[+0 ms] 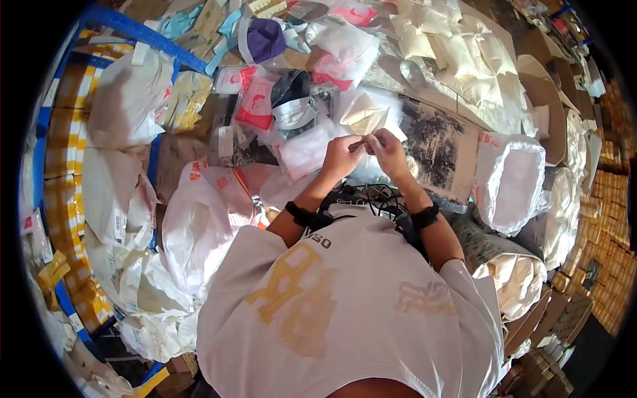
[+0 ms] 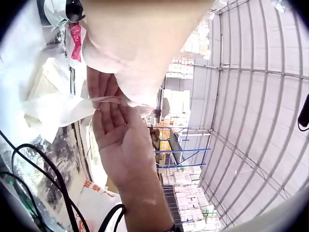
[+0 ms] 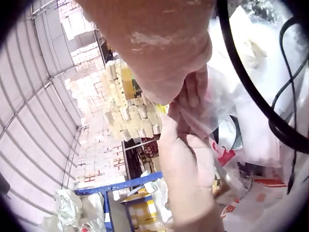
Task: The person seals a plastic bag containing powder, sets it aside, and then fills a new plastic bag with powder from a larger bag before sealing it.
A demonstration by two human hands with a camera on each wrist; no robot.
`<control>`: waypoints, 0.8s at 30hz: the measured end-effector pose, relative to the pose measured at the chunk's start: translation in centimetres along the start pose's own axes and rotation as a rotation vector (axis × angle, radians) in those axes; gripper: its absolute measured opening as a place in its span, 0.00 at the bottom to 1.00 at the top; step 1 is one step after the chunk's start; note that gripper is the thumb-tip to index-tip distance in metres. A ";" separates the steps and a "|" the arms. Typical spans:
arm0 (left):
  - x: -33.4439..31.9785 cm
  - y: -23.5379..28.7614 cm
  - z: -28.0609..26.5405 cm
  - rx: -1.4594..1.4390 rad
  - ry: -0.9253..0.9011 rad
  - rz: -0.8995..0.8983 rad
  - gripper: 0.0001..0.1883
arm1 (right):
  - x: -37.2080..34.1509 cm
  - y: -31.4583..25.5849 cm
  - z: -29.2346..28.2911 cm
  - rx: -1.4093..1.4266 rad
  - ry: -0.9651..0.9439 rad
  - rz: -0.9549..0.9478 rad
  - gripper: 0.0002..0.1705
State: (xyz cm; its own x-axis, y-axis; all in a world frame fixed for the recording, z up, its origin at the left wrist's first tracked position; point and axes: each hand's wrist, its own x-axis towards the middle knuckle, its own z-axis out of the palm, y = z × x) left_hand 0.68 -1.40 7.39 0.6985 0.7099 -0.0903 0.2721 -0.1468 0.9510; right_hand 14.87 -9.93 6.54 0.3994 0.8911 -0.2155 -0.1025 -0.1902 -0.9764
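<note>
My left hand [image 1: 343, 158] and right hand [image 1: 389, 154] meet over the worktop in the head view. Between them the fingertips pinch the edge of a clear plastic bag [image 2: 67, 107]. A cream folded piece [image 1: 363, 114] lies just beyond the fingers, overlapped by clear film. In the left wrist view, the bag's edge runs as a thin strip into the fingers of both hands. The right wrist view shows the film [image 3: 197, 118] stretched between the fingertips, partly hidden by my right hand.
A dark, worn board [image 1: 434, 149] lies right of the hands. Farther right stands a white plastic-lined container [image 1: 521, 176]. Cream packets [image 1: 458, 56] are heaped at the back. Red-and-white packages [image 1: 255, 99] lie left, above a white bag [image 1: 202, 232]. Black cables [image 1: 378, 198] loop near my shirt.
</note>
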 end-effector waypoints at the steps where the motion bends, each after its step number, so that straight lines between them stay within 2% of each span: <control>1: -0.2 -0.1 -0.1 -0.024 0.000 -0.002 0.13 | 0.0 0.1 0.1 -0.052 -0.012 -0.027 0.13; 3: -0.5 -0.1 -0.3 -0.073 -0.002 -0.004 0.14 | -0.2 -0.3 0.4 -0.157 -0.034 -0.083 0.13; 9: -0.6 -1.5 0.0 -0.059 0.037 0.024 0.13 | -1.0 -1.4 0.9 -0.295 0.049 -0.071 0.11; 11: -0.2 -2.7 0.3 -0.099 0.016 0.025 0.13 | -0.8 -0.4 0.7 -0.250 0.054 -0.112 0.11; 18: -0.1 -2.0 0.9 -0.147 -0.017 0.051 0.13 | -1.8 -2.9 0.2 -0.377 0.072 -0.154 0.11; 24: 0.0 -2.2 1.8 -0.209 -0.024 0.014 0.13 | -1.7 -1.8 -0.4 -0.500 0.079 -0.233 0.10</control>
State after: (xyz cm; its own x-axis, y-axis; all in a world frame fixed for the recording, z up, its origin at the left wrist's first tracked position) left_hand 1.25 -2.35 4.74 0.7174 0.6920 -0.0809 0.1209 -0.0093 0.9926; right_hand 14.73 -11.26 8.66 0.4292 0.9029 0.0254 0.4337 -0.1813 -0.8826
